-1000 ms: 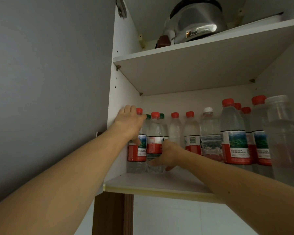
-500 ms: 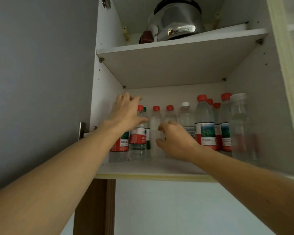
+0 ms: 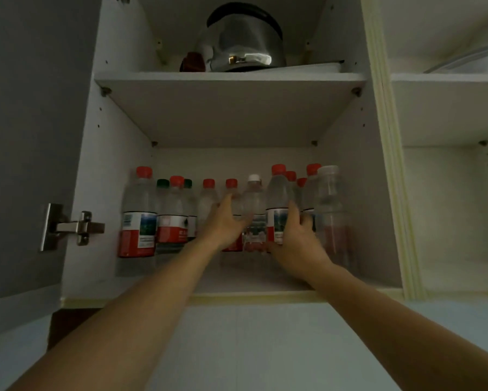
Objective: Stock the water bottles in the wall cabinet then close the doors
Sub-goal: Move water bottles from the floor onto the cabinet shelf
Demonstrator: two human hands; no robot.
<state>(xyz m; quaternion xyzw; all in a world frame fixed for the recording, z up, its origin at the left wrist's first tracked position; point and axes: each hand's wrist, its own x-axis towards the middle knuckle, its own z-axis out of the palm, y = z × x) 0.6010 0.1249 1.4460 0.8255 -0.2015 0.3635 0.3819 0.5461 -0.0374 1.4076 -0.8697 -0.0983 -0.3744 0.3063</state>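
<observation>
The wall cabinet's lower shelf (image 3: 237, 280) holds a row of several water bottles, most with red caps. My left hand (image 3: 225, 224) curls round a small red-capped bottle (image 3: 231, 187) near the middle. My right hand (image 3: 296, 238) wraps the right side of a tall red-capped bottle (image 3: 276, 193) with a landscape label. A white-capped bottle (image 3: 254, 204) stands between the two hands. At the far left stands a tall bottle (image 3: 138, 210), with smaller red- and green-capped bottles beside it. The cabinet's left door (image 3: 25, 136) is swung open.
A clear plastic jar (image 3: 331, 210) stands at the right end of the row. A steel kettle (image 3: 242, 43) sits on the upper shelf (image 3: 231, 77). A metal hinge (image 3: 76, 227) sticks out on the left wall. The neighbouring right compartment (image 3: 448, 193) is open.
Both hands have moved right, from the bottles at the left end of the row to those in the middle. The view has shifted, and more of the cabinet's right side shows.
</observation>
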